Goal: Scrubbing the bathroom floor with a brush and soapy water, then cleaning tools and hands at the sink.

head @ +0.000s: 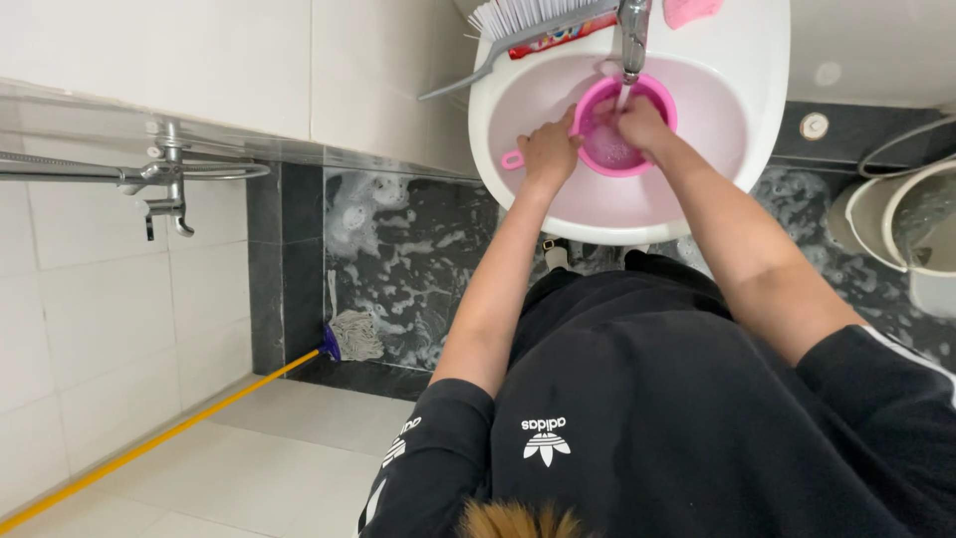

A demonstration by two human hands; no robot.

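Two hands steady a pink scoop in the white basin under the running tap: left hand fingers closed on its rim, right hand fingers curled inside, likely scrubbing.

Home bathroom (washbasin, wall tiles)

- The right hand covers part of the pink bowl; its fingertips are hidden inside.
- Above both hands, the brush and tap are cut by the top edge.
- Far right of the right hand, the bucket runs off-frame.
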